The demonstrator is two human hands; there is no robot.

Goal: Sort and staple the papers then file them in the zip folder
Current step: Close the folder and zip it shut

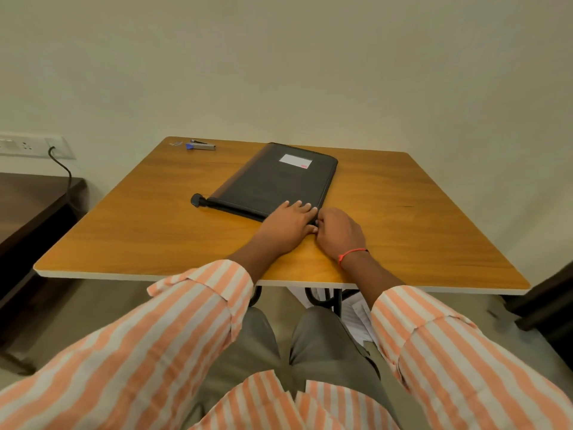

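Observation:
A black zip folder [276, 181] with a white label lies closed and slanted on the wooden table [418, 218]. My left hand [286, 223] lies flat on the folder's near right corner, fingers straight. My right hand [339, 231] is beside it at the same corner, fingers curled and pinching something small at the folder's edge, likely the zip pull; the pinched thing is hidden by the fingers. A stapler [201, 146] with a blue part lies at the table's far left corner. No loose papers lie on the tabletop.
A wall socket [28, 146] with a black cable sits at the left, above a dark low cabinet [34, 209]. White printed sheets [359, 321] lie on the floor under the table by my right knee. Dark furniture stands at the right edge.

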